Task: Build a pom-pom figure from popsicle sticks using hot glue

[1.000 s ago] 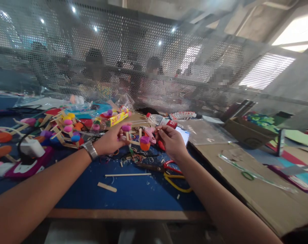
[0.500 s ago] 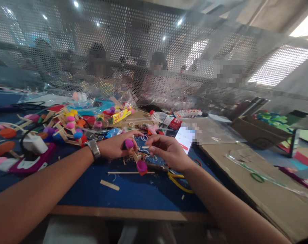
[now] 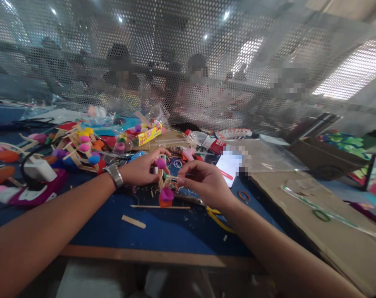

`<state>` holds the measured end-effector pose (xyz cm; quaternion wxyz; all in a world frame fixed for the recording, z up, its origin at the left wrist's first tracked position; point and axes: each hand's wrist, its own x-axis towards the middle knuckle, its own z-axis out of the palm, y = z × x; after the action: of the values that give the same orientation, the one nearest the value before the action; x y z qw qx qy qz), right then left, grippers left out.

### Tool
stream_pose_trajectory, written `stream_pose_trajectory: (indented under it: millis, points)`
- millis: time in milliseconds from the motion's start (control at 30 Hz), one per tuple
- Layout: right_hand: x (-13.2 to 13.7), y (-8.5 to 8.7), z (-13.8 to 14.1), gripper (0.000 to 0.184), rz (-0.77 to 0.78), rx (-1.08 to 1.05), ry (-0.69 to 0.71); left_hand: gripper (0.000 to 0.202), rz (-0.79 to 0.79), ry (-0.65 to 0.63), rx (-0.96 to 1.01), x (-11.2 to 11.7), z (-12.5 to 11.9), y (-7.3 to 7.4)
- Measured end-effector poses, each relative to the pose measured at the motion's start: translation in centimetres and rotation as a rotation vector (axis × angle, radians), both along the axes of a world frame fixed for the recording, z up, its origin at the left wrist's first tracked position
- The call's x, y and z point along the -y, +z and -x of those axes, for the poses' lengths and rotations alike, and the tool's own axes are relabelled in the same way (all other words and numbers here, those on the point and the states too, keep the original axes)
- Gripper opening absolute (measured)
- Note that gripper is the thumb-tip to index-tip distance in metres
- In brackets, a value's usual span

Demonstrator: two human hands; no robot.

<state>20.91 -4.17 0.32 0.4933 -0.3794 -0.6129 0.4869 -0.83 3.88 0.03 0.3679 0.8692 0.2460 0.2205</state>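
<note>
My left hand [image 3: 140,169], with a metal-banded watch [image 3: 115,176] at the wrist, is closed on a small wooden-stick figure [image 3: 167,193]. The figure has a purple ball at the top and purple and orange pieces at its lower end. My right hand [image 3: 203,180] pinches a short, thin pale stick [image 3: 172,177] whose tip meets the figure's sticks. Below them on the blue table lie a long thin stick [image 3: 159,207] and a flat craft stick [image 3: 133,221]. Yellow-handled pliers [image 3: 219,219] lie partly behind my right forearm.
Several similar stick figures [image 3: 82,149] are heaped at the left, beside a purple power strip [image 3: 48,192] with a white plug. Behind my hands are a drink bottle [image 3: 206,142] and a lit phone [image 3: 228,167]. Cardboard [image 3: 287,215] and a box [image 3: 327,157] occupy the right.
My right hand has moved left, bringing the pale stick against the figure. The figure has turned more upright in my left hand. The view has shifted slightly.
</note>
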Motion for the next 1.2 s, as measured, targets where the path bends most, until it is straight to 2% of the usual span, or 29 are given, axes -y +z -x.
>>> stream_pose_trajectory:
  millis: [300,533,800,933,1033,1200]
  points:
    - [0.17,-0.13,0.34,0.033,-0.005,-0.007,-0.006,0.050,-0.097,-0.016,-0.022,-0.50,0.08,-0.85]
    - [0.25,-0.44,0.43,0.027,0.000,0.020,0.003,0.051,-0.120,-0.004,-0.045,-0.48,-0.06,-0.84]
    - [0.30,-0.17,0.62,0.037,0.004,0.042,-0.024,0.054,-0.109,0.033,-0.099,-0.29,-0.11,-0.57]
    - [0.35,-0.11,0.51,0.034,-0.018,0.081,-0.010,0.053,-0.105,0.037,-0.089,-0.21,-0.15,-0.44]
    - [0.32,-0.17,0.29,0.025,-0.107,0.149,-0.026,0.052,-0.115,0.043,-0.100,-0.18,-0.17,-0.44]
    - [0.18,-0.31,-0.01,0.008,-0.395,0.299,-0.064,0.050,-0.098,0.047,-0.086,-0.14,-0.23,-0.49]
